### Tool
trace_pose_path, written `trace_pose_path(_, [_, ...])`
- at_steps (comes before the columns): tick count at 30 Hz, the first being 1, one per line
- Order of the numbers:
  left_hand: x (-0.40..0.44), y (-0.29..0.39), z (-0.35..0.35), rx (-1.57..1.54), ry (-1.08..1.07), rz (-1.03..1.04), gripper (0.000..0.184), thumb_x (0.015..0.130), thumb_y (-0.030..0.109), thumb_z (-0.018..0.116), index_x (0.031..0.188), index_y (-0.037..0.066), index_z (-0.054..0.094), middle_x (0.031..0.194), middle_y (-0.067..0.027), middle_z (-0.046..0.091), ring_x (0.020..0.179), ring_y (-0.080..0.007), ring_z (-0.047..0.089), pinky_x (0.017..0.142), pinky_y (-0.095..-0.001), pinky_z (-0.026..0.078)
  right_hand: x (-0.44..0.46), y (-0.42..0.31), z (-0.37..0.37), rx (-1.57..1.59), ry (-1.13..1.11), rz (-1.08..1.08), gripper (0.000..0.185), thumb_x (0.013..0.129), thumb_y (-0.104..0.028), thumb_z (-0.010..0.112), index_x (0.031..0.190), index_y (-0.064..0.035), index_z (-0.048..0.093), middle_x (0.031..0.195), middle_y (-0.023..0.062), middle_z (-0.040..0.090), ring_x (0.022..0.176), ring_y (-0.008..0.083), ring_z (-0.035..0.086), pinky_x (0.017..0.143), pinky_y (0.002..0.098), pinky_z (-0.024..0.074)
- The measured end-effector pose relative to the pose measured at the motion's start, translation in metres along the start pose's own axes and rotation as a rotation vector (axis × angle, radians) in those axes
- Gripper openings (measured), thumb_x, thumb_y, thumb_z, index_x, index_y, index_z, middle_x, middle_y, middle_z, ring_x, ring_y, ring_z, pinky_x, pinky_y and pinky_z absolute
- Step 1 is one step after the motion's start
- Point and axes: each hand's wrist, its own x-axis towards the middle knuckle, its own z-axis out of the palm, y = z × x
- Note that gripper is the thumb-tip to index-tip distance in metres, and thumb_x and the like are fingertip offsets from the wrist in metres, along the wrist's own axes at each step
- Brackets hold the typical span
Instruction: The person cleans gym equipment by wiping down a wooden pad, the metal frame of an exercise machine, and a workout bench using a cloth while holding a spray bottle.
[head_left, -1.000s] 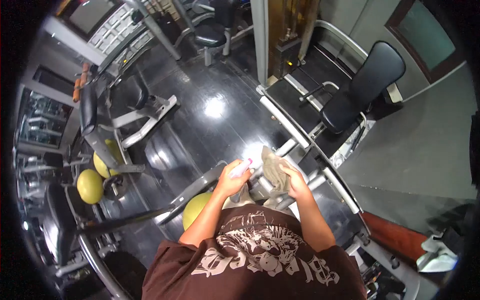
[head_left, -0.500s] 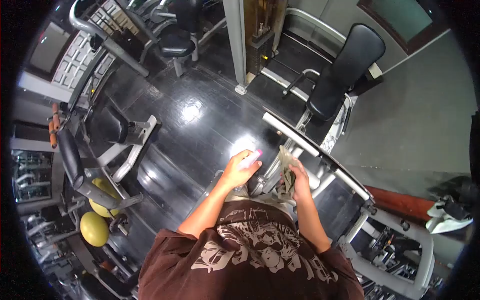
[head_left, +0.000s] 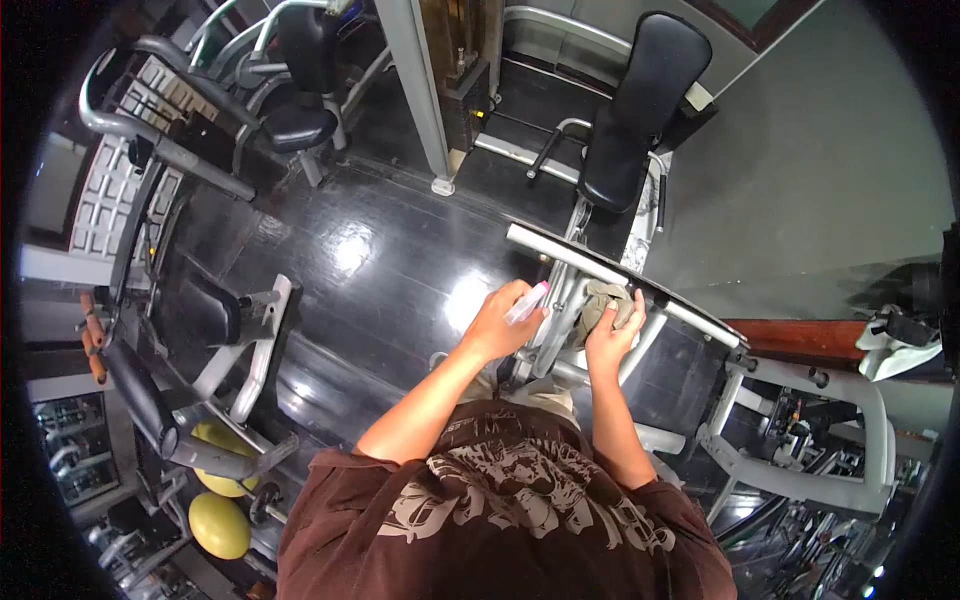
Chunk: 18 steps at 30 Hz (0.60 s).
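My left hand is wrapped round a small translucent bottle with a pink top, tilted up to the right over the floor. To its right, my right hand holds a crumpled grey-green cloth between thumb and fingers. The cloth is bunched above the white and silver tubes of a machine frame. The two hands are apart, in front of my brown shirt.
A black padded seat machine stands beyond the frame at upper right. Another bench and yellow balls are on the left. A metal rack is at lower right, near a grey wall.
The view has turned, so the machines have shifted left. The cloth, hanging down earlier, is now bunched up in my raised right hand. My left hand still holds the bottle, now nearer the frame.
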Motion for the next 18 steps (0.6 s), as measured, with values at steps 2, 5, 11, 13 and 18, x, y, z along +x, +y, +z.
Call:
trace_pose_path(2, [-0.006,-0.004,-0.005,-0.022,-0.012,-0.056,0.022,0.089,0.02,0.076,0.093,0.004,0.061,0.072,-0.0064,0.06,0.067,-0.0132,0.057,0.062,-0.0316,0.047,0.001,0.0,0.007,-0.041,0.063,0.007,0.051,0.099,-0.014,0.057,0.146,0.0007,0.041,0.14,0.023,0.046,0.132,0.0366,0.046,0.113,0.0426,0.0331])
trace_pose_path(5, [-0.01,-0.005,-0.014,-0.025,0.004,-0.114,0.021,0.089,0.019,0.076,0.092,0.004,0.062,0.071,-0.0061,0.06,0.066,-0.0137,0.056,0.062,-0.0317,0.047,0.002,-0.005,0.023,-0.004,0.12,-0.01,0.05,0.099,-0.011,0.056,0.144,0.003,0.039,0.137,0.0271,0.043,0.131,0.0411,0.042,0.115,0.0474,0.0294])
trace_pose_path(11, [-0.015,-0.007,-0.034,-0.097,0.11,-0.1,0.022,0.088,0.019,0.077,0.09,0.004,0.062,0.068,-0.0063,0.059,0.063,-0.0135,0.051,0.061,-0.0322,0.046,0.002,0.004,0.041,-0.023,0.225,-0.019,0.046,0.103,-0.021,0.055,0.141,0.0011,0.041,0.14,0.0218,0.045,0.131,0.0328,0.045,0.113,0.0406,0.0327])
trace_pose_path(13, [-0.014,-0.008,-0.038,-0.078,0.095,-0.102,0.023,0.087,0.02,0.078,0.089,0.004,0.062,0.067,-0.0057,0.058,0.062,-0.0132,0.051,0.06,-0.0319,0.046,0.005,0.004,0.037,0.003,0.235,-0.026,0.044,0.103,-0.02,0.055,0.14,0.0008,0.042,0.14,0.0208,0.045,0.13,0.031,0.045,0.112,0.0394,0.033])
trace_pose_path(18, [-0.013,-0.008,-0.046,-0.065,0.056,-0.1,0.024,0.088,0.021,0.078,0.087,0.004,0.062,0.067,-0.0042,0.057,0.063,-0.0122,0.052,0.059,-0.0313,0.045,0.003,-0.013,0.023,0.053,0.228,0.049,0.042,0.104,-0.02,0.055,0.139,0.0002,0.043,0.137,0.0199,0.048,0.129,0.0292,0.047,0.111,0.0388,0.035])
